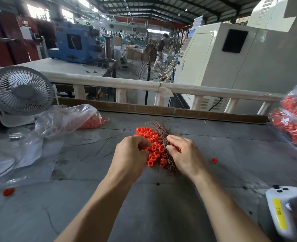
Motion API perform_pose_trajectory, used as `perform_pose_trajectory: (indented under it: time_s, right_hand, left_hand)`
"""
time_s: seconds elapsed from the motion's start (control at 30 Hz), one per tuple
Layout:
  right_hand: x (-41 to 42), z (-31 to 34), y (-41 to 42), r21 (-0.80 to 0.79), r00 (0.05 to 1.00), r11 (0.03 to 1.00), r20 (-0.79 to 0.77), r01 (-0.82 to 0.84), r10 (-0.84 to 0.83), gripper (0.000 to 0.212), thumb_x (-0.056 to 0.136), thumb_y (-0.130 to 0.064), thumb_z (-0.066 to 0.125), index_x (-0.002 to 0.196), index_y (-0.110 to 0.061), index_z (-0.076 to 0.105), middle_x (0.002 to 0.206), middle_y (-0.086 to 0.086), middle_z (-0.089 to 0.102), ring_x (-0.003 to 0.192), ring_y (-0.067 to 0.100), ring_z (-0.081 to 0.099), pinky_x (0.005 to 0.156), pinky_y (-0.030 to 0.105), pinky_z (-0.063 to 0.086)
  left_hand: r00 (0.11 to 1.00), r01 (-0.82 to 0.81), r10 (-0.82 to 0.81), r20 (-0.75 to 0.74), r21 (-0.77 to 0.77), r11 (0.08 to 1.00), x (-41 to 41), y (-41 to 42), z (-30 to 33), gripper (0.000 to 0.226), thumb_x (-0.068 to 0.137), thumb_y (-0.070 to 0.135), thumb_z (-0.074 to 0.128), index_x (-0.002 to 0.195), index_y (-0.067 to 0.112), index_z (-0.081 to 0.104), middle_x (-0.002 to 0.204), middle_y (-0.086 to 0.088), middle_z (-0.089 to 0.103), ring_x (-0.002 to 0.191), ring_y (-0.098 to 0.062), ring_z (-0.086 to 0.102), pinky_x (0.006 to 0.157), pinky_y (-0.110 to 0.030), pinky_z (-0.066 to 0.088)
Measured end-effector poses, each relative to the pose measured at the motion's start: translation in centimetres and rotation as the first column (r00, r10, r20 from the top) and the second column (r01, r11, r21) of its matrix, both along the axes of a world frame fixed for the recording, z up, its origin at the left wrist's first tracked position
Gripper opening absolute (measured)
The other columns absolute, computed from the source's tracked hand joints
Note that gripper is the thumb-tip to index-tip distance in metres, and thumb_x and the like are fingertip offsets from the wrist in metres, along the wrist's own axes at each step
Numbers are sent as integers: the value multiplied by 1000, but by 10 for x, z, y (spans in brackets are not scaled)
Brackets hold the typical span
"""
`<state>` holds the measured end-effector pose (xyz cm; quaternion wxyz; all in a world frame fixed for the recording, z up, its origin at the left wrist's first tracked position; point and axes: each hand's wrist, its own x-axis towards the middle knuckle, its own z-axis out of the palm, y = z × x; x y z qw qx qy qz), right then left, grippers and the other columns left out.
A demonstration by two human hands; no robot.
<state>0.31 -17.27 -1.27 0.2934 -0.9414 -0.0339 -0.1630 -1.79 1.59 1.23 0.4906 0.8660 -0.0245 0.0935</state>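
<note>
A heap of small red plastic caps lies on the grey table in front of me. A bundle of thin brown wires runs through the heap, from far to near. My left hand sits at the heap's left edge with fingers curled into the caps; what it holds is hidden. My right hand is on the heap's right side, thumb and fingers pinching at the wire bundle.
A white desk fan stands far left beside a clear bag of red caps. Another bag of red caps is at the right edge. Loose caps lie apart. A white controller rests near right. A cardboard strip lines the far edge.
</note>
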Motion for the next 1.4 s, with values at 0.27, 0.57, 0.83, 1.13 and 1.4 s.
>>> perform_pose_trajectory:
  time_s: [0.27, 0.57, 0.83, 1.13, 1.4]
  right_hand:
    - [-15, 20, 9, 237, 945, 970, 301, 51, -124, 18, 95, -10, 71, 108, -16, 81, 109, -6, 78, 107, 9, 70, 99, 26, 52]
    - [-27, 36, 12, 763, 919, 638, 319, -104, -232, 16, 97, 0, 67, 96, -16, 68, 83, 7, 75, 79, 21, 78, 77, 38, 64]
    - [-34, 51, 15, 959, 958, 162, 256, -234, -129, 21, 94, 9, 64, 109, -6, 65, 86, 10, 74, 82, 33, 78, 67, 31, 62]
    - [-36, 54, 22, 979, 979, -23, 201, -201, -25, 21, 93, 11, 61, 104, -6, 65, 83, 13, 73, 76, 28, 76, 62, 29, 62]
    - [-30, 47, 7, 991, 978, -9, 130, -133, -162, 23, 96, 13, 56, 104, -7, 65, 81, 11, 72, 68, 21, 73, 58, 26, 59]
  left_hand:
    - [1000, -9, 10, 15, -71, 997, 1, -1, 1, 20, 87, 12, 78, 100, 26, 75, 89, 12, 72, 80, -8, 69, 74, -23, 55]
    - [997, 36, -24, 69, -177, 984, -3, -5, 3, 17, 88, 19, 78, 91, 33, 70, 82, 9, 72, 71, -15, 70, 72, -36, 61]
    - [973, 229, -216, 78, -420, 878, -12, -13, 12, 10, 91, 14, 76, 99, 16, 69, 85, -6, 75, 74, -25, 74, 61, -39, 58]
    - [955, 276, -286, 79, -592, 757, -13, -20, 10, 12, 93, 2, 71, 101, 7, 64, 80, -13, 75, 70, -27, 73, 65, -36, 62]
    - [984, 60, -17, 177, -240, 969, -6, -6, 8, 24, 88, 21, 78, 87, 41, 65, 79, 12, 73, 68, -11, 72, 56, -23, 56]
